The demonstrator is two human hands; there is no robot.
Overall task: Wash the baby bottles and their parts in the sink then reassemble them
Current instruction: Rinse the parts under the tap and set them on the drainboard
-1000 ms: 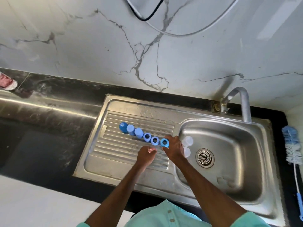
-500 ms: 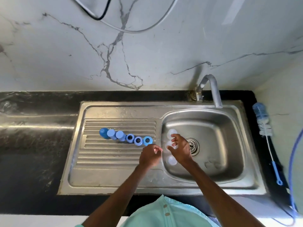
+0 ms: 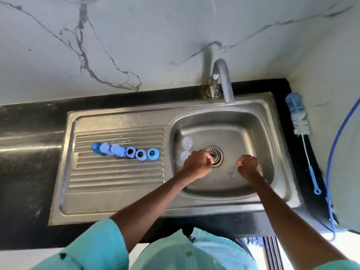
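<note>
as left fingers (image 3: 206,160) curl, 2 bottles (image 3: 187,142) lie just beside.

Left hand (image 3: 197,163) and right hand (image 3: 248,167) hover curled over the basin (image 3: 233,123); blue parts (image 3: 141,154) line the drainboard (image 3: 116,178).

A turquoise shirt (image 3: 175,258) with a small pale button (image 3: 188,253) at near centre and a dark label (image 3: 191,239) at the neck opening; its left sleeve (image 3: 93,248) and right sleeve (image 3: 340,266) leave both forearms bare

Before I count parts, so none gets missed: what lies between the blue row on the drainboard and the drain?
Head view: two clear bottles in the basin, the left hand partly over one.
</note>
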